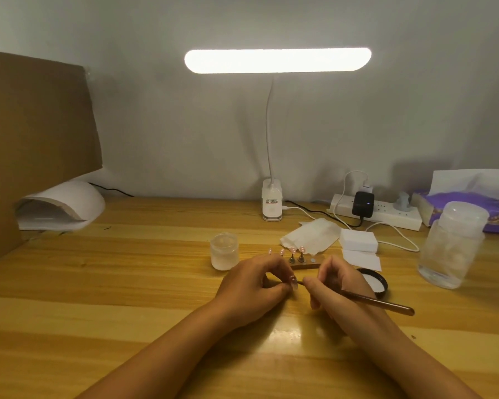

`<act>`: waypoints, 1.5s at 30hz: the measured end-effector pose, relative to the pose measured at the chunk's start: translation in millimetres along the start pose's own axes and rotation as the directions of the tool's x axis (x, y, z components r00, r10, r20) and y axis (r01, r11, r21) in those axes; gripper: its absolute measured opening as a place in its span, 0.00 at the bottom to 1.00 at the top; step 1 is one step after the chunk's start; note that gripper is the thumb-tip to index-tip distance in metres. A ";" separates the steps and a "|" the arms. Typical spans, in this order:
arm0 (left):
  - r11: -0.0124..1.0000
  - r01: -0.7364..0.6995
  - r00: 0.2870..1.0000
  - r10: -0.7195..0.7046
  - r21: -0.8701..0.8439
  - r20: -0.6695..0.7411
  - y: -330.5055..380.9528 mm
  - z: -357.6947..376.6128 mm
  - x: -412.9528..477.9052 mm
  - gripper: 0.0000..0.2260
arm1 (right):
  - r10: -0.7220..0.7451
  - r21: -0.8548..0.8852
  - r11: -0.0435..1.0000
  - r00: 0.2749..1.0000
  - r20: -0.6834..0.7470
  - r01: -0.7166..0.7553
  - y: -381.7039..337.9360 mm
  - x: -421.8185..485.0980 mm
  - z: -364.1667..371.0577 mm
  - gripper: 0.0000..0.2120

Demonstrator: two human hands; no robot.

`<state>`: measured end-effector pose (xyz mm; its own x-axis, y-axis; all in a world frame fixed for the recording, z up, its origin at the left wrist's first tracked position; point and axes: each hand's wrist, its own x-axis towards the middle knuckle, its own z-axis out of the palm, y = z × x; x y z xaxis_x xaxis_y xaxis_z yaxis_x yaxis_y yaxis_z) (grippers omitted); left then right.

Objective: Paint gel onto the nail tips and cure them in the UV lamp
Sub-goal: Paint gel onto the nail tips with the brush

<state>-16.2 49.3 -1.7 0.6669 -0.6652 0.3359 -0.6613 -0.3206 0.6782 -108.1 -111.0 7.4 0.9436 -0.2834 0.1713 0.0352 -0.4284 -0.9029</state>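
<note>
At frame centre, left-hand grip (251,289) pinches small pink nail tip (293,279); right-hand grip (340,286) closed round slim brown brush (383,303), long axis pointing left, bristle end right at it.

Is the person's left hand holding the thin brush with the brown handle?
No, the right hand grips the thin brown-handled brush, while the left hand pinches a small pink nail tip.

A clip-on desk lamp (277,61) stands at the back edge of a pale wooden table (98,298), its long bar lit bright white on a thin bent neck. Behind the lamp rises a plain grey-white wall (170,125). Far left of the lamp a brown cardboard sheet (35,125) stands upright. In front of the lamp, the glossy planks catch its glare.
</note>
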 end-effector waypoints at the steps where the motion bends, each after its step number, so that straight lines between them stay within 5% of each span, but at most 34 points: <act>1: 1.000 -0.001 1.000 0.001 0.012 0.000 0.5 -0.1 0.0 0.07 | 0.005 -0.024 1.000 1.000 0.002 -0.005 0.7 -0.4 -0.2 0.08; 12: 0.991 -0.034 0.999 0.035 0.129 -0.007 2.1 1.4 -2.3 0.06 | 0.012 -0.004 1.000 1.000 0.026 -0.012 3.1 0.1 -0.7 0.07; 17: 0.992 -0.020 1.000 0.021 0.125 -0.012 1.0 1.7 -2.1 0.05 | -0.004 0.089 0.996 1.000 -0.012 0.005 0.8 -0.9 -3.4 0.09; 45: 0.999 -0.038 0.999 0.038 0.030 -0.008 -0.2 0.8 -1.8 0.05 | -0.002 -0.006 1.000 1.000 -0.007 0.001 1.7 -0.6 -2.9 0.07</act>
<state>-17.6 50.0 -3.0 0.6439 -0.6716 0.3664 -0.6961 -0.3155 0.6449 -109.6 -114.0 6.9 0.9414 -0.2883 0.1752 0.0346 -0.4341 -0.9002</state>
